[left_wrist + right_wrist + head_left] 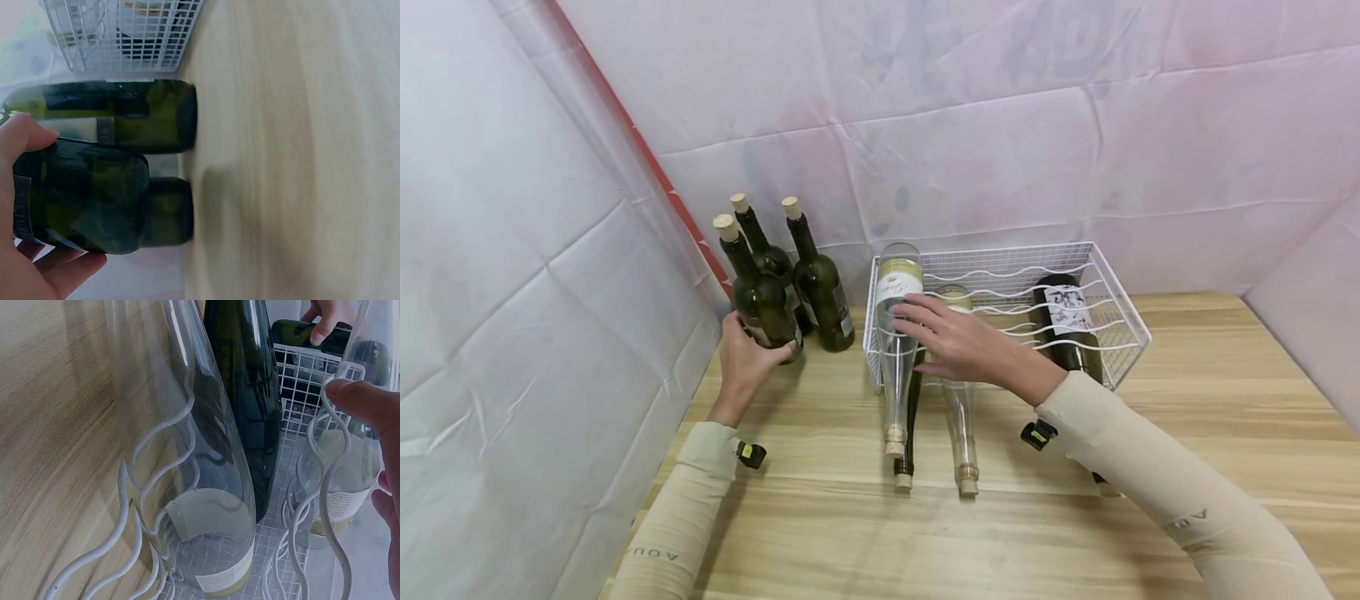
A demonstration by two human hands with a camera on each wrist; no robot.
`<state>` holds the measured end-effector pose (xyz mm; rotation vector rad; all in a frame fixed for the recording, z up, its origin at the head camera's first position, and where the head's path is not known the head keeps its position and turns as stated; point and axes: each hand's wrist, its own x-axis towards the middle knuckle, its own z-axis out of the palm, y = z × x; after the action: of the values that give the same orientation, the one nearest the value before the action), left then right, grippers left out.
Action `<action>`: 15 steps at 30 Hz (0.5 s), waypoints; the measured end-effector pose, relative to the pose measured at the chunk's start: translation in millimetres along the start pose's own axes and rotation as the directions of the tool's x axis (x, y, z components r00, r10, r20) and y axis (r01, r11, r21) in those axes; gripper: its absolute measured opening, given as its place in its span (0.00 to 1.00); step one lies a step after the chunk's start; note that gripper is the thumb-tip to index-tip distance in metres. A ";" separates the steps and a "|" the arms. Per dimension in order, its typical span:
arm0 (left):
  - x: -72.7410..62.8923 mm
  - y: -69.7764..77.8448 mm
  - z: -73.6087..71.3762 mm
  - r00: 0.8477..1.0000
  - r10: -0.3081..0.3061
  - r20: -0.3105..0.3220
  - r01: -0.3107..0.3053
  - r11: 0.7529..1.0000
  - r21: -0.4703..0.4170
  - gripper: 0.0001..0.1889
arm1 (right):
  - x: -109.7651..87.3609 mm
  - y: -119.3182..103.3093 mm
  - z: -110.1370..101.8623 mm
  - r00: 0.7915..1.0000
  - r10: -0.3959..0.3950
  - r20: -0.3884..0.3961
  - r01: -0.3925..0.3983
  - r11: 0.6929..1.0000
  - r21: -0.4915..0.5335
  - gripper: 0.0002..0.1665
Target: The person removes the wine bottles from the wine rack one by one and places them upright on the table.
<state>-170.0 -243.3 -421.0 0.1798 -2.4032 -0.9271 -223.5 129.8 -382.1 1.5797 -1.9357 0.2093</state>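
My left hand (747,360) grips a dark green corked wine bottle (758,293), its fingers round the body. In the left wrist view this bottle's base appears raised off the table. Two more dark green wine bottles, one behind (771,257) and one to the right (822,292), stand upright beside it. My right hand (958,342) lies with fingers extended over a clear corked bottle (891,292), which rests on the upper wavy bars at the left end of a white wire rack (1131,333). Its neck points toward me.
Lower in the rack lie another clear bottle (961,425) and a dark bottle (904,454), necks toward me. A dark bottle with a white label (1066,310) lies at the rack's right end. White sheeting (985,167) rises behind the wooden table (850,533) and at both sides.
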 end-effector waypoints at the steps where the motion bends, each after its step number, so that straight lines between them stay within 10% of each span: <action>1: 0.2 -2.0 0.1 1.000 -0.013 0.004 0.013 1.000 0.000 0.50 | 0.5 0.0 0.4 1.000 0.000 0.000 0.000 1.000 -0.001 0.48; 15: 0.2 -17.0 7.0 0.996 -0.059 0.070 0.062 0.997 -0.035 0.52 | 6.6 -1.6 7.5 1.000 -0.021 0.011 0.021 0.998 -0.062 0.48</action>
<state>-175.1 -252.1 -436.3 0.2113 -2.4543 -1.0201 -225.3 120.2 -384.8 1.5626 -1.9141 0.1311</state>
